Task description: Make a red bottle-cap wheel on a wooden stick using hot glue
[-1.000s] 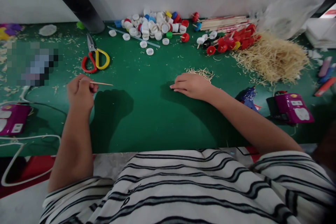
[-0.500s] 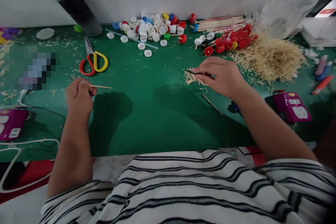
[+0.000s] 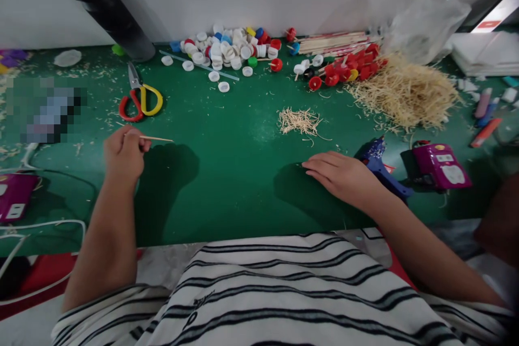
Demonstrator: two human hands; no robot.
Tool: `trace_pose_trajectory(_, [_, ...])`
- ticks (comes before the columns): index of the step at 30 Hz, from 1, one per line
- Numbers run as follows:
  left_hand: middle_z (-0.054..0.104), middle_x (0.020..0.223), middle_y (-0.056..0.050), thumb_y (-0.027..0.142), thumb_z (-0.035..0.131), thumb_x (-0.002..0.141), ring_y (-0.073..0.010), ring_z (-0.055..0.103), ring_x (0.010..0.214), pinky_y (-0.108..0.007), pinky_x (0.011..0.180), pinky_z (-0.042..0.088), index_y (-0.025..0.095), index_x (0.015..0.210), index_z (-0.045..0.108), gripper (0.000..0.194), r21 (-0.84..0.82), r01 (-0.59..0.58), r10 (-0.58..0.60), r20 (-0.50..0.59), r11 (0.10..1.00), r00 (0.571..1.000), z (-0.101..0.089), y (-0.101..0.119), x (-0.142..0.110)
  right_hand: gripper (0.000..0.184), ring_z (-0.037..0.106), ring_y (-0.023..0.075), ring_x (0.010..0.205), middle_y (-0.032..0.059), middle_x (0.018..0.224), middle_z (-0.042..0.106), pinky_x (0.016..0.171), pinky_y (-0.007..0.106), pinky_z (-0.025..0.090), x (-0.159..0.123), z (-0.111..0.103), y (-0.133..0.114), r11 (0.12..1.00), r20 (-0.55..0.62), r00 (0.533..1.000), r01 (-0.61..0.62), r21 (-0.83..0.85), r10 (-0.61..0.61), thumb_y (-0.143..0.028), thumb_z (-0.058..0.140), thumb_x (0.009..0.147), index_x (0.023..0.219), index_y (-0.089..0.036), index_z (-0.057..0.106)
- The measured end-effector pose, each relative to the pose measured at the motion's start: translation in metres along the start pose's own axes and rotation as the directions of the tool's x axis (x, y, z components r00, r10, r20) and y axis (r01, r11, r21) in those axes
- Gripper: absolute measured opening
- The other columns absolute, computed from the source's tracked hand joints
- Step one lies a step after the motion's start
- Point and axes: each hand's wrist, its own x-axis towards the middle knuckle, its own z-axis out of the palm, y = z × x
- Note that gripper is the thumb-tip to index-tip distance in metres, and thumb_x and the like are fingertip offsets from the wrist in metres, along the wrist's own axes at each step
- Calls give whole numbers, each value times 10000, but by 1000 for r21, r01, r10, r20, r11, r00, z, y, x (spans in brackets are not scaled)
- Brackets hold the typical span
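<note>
My left hand (image 3: 124, 154) is closed on a thin wooden stick (image 3: 158, 139), whose pointed end sticks out to the right. My right hand (image 3: 340, 178) is low over the green table, right of centre, palm down with its fingers pressed together. A tiny bit of something shows at its fingertips, but the fingers hide what they hold. Beyond that hand lies a small heap of pale wood shavings (image 3: 300, 121). A blue glue gun (image 3: 379, 165) rests just right of it. Scissors (image 3: 140, 97) with red and yellow handles lie beyond my left hand.
Bottle caps (image 3: 231, 50) are piled at the back, beside red caps on sticks (image 3: 348, 67) and wooden sticks (image 3: 332, 43). A large shavings pile (image 3: 409, 92) and a purple box (image 3: 441, 165) are on the right. A black bottle (image 3: 109, 11) stands at the back left.
My right hand has moved from the small shavings heap towards me, and the dark thin tool in it no longer shows. The metal rod on the table is now out of sight. My left hand stays put.
</note>
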Motion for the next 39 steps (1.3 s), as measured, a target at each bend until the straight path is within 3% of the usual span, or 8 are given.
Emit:
trace_pose_trajectory(5, [523, 511, 38, 131, 497, 732, -81, 445, 493, -219, 473, 315, 189, 585, 494, 158, 49, 43, -44, 17, 998, 999, 0, 6, -3, 228, 732, 179, 939, 50, 1099, 813, 874, 329, 580, 6, -7, 4, 996, -22, 996, 84, 20, -83, -160, 573, 1052, 1154, -197, 774])
trace_pose_trajectory(8, [523, 533, 49, 125, 498, 732, -77, 455, 523, -218, 503, 333, 183, 597, 495, 146, 75, 43, -46, 40, 996, 998, 1, 13, -7, 274, 725, 198, 1025, 59, 1132, 805, 936, 354, 549, 9, -4, 22, 998, 37, 998, -52, 35, 50, -226, 529, 1080, 1146, -237, 795])
trace_pose_trajectory(12, [527, 542, 51, 137, 506, 754, -77, 464, 541, -224, 528, 347, 180, 601, 485, 160, 87, 56, -62, 64, 995, 996, 4, 16, -10, 300, 702, 265, 1050, 74, 1189, 785, 929, 446, 509, 8, 4, 43, 968, 163, 955, -241, -64, 248, -301, 517, 1076, 1183, -253, 793])
trace_pose_trajectory(16, [541, 557, 52, 147, 525, 762, -80, 485, 554, -225, 540, 366, 181, 608, 499, 160, 86, 53, -60, 80, 995, 995, 5, 13, -10, 349, 696, 273, 1050, 94, 1173, 771, 928, 451, 516, 2, 0, 50, 950, 247, 918, -308, -50, 311, -257, 458, 1063, 1196, -219, 778])
trace_pose_trajectory(23, [551, 540, 54, 182, 573, 786, -79, 487, 539, -235, 529, 365, 185, 587, 504, 211, 67, 59, -67, 123, 996, 990, 9, 10, -7, 313, 677, 271, 1032, 105, 1070, 769, 930, 426, 531, 16, -6, 49, 956, 280, 919, -292, 11, 278, -253, 474, 1026, 1066, -200, 780])
trace_pose_trajectory(29, [563, 552, 54, 171, 550, 782, -84, 489, 555, -243, 538, 363, 190, 592, 517, 194, 56, 31, -40, 164, 998, 986, 12, 15, -12, 309, 667, 292, 1132, 109, 1167, 759, 910, 430, 545, 41, 7, 62, 956, 335, 904, -292, 33, 264, -269, 484, 1015, 1112, -205, 771])
trace_pose_trajectory(39, [552, 601, 41, 188, 508, 857, -84, 479, 585, -246, 572, 369, 190, 631, 491, 227, 96, -15, -7, 223, 995, 975, 16, 22, -19, 348, 657, 290, 1145, 114, 1230, 750, 905, 427, 548, 66, 17, 68, 964, 292, 919, -254, -80, 266, -256, 464, 1032, 1185, -201, 773])
